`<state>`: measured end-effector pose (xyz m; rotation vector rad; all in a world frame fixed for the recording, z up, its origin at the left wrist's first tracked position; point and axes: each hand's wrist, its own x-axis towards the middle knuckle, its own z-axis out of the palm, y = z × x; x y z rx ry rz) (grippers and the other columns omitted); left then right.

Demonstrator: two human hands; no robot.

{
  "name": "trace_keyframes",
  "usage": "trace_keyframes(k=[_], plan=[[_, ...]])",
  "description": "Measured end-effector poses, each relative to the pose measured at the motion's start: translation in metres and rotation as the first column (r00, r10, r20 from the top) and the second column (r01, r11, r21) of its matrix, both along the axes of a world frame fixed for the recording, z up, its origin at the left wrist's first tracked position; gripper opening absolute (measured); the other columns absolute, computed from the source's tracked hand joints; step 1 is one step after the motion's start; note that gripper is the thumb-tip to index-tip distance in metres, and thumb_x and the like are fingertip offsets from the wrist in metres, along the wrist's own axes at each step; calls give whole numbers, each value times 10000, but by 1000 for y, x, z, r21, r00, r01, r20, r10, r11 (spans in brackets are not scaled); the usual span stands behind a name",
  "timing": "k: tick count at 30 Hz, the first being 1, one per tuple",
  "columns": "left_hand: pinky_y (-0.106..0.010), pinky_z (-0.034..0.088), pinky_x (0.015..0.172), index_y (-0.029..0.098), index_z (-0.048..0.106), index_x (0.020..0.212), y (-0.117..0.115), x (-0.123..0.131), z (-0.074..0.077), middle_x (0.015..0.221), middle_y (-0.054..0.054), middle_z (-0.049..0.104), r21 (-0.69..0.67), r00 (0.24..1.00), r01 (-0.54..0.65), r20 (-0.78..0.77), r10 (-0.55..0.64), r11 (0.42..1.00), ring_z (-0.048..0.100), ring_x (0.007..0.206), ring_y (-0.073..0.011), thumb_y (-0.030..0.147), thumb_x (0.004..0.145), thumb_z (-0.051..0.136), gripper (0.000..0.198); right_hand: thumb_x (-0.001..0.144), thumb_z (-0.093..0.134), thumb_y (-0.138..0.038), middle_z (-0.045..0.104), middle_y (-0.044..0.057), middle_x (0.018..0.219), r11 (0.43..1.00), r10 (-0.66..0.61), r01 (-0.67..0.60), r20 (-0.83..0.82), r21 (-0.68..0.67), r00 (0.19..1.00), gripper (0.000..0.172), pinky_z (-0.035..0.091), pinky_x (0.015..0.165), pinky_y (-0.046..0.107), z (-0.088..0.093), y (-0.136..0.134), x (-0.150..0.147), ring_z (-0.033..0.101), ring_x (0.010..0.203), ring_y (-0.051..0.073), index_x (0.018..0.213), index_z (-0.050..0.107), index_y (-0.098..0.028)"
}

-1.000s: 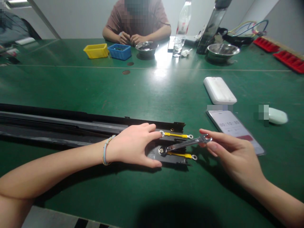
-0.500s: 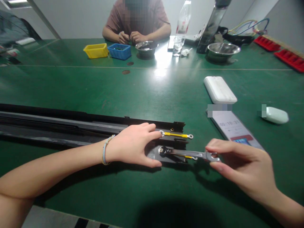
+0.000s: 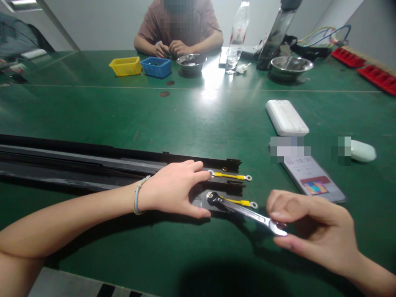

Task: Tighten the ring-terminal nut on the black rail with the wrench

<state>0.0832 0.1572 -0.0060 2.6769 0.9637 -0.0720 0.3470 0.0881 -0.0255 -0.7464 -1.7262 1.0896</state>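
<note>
My left hand [image 3: 173, 187] lies with spread fingers across the right part of long black metal rails [image 3: 133, 164], pressing on them. In my right hand [image 3: 321, 233], thumb and fingers pinch the open end of a silver wrench [image 3: 247, 213]. The wrench's ring end sits around a fastener on the near rail, just right of my left thumb. One yellow wire with ring lugs [image 3: 230, 176] sticks out from the far rail, its left lug at my left fingertip. A second yellow wire [image 3: 244, 203] extends beside the wrench, partly hidden by it.
A phone [image 3: 312, 177], a white power bank [image 3: 287, 118] and a pale green case [image 3: 362, 151] lie at right. Farther back are yellow [image 3: 125, 67] and blue bins [image 3: 156, 67], metal bowls [image 3: 291, 68], bottles [image 3: 236, 39] and red trays [image 3: 375, 77]. A person [image 3: 179, 29] sits opposite.
My right hand has swung the wrench's free end toward me, turning it around the fastener and uncovering more of the near yellow wire. My left hand has stayed in place.
</note>
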Motion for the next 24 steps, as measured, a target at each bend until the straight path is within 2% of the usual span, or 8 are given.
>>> trace_keyframes(k=[7,11,15,19,24], plan=[[-310,427,683,211,559,1092,-3,0,0,924,-27,523,-3,1000,-2,-8,2,1000,520,830,-203,665,696,594,604,742,759,-220,724,5,704,987,-161,159,77,36,984,203,539,580,303,0,8,3,656,670,188,926,741,-304],[-310,438,696,214,561,1107,-4,0,1,934,-26,526,-19,1000,-6,-7,6,1000,523,836,-203,653,697,601,601,749,753,-249,769,-9,806,946,-325,316,184,78,928,211,583,648,285,5,9,1,711,729,186,934,755,-349],[-317,443,699,214,560,1120,-7,-2,5,937,-27,531,-16,1000,-8,-10,8,1000,524,831,-204,652,700,597,609,782,710,-256,774,-14,830,907,-421,405,290,116,859,216,591,632,273,8,7,-2,724,730,183,974,756,-345],[-311,436,683,216,563,1118,-9,-5,9,921,-25,532,-12,1000,-11,-12,11,1000,525,827,-203,664,692,597,619,803,675,-259,778,-3,893,887,-457,446,342,115,821,229,589,624,260,10,8,-7,727,754,183,1013,751,-311],[-303,436,695,222,555,1137,-11,-7,11,925,-28,539,-13,1000,-9,1,9,1000,527,833,-201,657,699,596,619,801,664,-222,778,-3,898,890,-453,444,320,107,832,273,569,615,229,13,11,-11,722,746,166,1048,745,-306]])
